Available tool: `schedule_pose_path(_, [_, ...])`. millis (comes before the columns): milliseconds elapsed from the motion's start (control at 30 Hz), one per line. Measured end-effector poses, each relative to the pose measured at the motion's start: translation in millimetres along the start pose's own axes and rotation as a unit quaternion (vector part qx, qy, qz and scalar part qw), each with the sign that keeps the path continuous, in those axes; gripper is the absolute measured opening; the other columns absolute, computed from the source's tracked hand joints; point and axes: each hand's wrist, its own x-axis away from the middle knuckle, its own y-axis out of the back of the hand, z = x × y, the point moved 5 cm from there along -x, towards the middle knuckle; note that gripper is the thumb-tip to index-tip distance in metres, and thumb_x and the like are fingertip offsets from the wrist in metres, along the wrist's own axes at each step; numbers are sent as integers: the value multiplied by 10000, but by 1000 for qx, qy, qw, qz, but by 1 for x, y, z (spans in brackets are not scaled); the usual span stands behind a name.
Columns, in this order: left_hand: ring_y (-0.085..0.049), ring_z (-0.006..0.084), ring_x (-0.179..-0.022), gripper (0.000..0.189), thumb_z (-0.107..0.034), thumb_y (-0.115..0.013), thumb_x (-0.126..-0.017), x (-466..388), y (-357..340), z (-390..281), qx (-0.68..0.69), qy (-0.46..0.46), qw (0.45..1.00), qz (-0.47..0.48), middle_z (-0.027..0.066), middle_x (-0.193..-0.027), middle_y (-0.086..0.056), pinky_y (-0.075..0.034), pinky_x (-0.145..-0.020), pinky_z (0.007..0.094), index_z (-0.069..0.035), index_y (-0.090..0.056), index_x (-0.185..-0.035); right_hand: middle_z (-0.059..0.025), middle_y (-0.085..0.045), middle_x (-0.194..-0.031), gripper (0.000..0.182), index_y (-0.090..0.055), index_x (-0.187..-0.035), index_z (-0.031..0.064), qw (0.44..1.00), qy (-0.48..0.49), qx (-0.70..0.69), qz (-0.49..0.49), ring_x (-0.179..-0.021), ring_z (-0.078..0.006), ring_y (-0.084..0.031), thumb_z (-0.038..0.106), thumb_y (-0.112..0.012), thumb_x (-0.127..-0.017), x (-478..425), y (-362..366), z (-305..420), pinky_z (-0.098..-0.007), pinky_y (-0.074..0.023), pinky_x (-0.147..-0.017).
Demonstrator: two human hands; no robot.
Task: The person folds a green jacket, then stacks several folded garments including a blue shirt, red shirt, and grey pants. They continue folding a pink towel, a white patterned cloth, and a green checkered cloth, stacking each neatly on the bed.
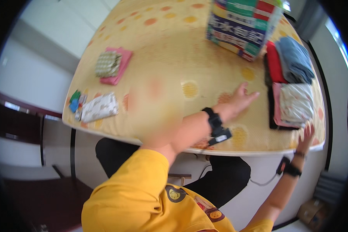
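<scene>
My left hand (239, 100) reaches over the table with thumb and fingers apart, nothing in it. To its right lie folded clothes in stacks: a white printed garment (296, 101) on pink and black cloth, and behind it blue denim (296, 58) beside a folded red garment (275, 62). My right hand (306, 137) is at the near right corner, just below the white garment, its fingers spread and seemingly empty. Whether its fingertips touch the stack, I cannot tell. Each wrist wears a black strap with a small device.
A large multicoloured bag (237, 29) bearing writing stands at the back right of the patterned tablecloth (162, 37). At left are a green checked cloth (108, 64) on a pink one (124, 65), a white patterned folded item (100, 107) and small colourful items (75, 101).
</scene>
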Motion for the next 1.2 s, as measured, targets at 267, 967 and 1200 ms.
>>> schedule_pose_path(267, [-148, 230, -1342, 1110, -648, -560, -725, 142, 414, -56, 171, -62, 809, -559, 146, -1473, -94, -156, -1078, 358, 69, -29, -1385, -37, -574, -970, 371, -480, -1213, 67, 999, 7, -35, -10, -907, -129, -524, 296, -429, -926, 157, 46, -26, -291, -394, -875])
schedule_pose_path(967, [-557, 223, -941, 419, -222, -689, -709, 125, 549, -70, 335, -114, 783, -511, 130, -1086, -569, -461, -788, 352, 16, -564, -1030, -41, -570, -761, 217, -553, -1000, 21, 997, 59, 22, -42, -733, -102, -533, 205, -489, -904, 326, -106, -39, -257, -454, -717])
schedule_pose_path(1200, [-575, 272, -966, 298, -133, -507, -787, 141, 422, -121, 426, -192, 880, -89, 119, -1049, -582, -477, -857, 440, -3, -516, -1055, -29, -510, -729, 216, -547, -1012, 20, 994, 48, 54, 80, -719, -116, -509, 190, -511, -884, 336, -157, -44, -300, -454, -768])
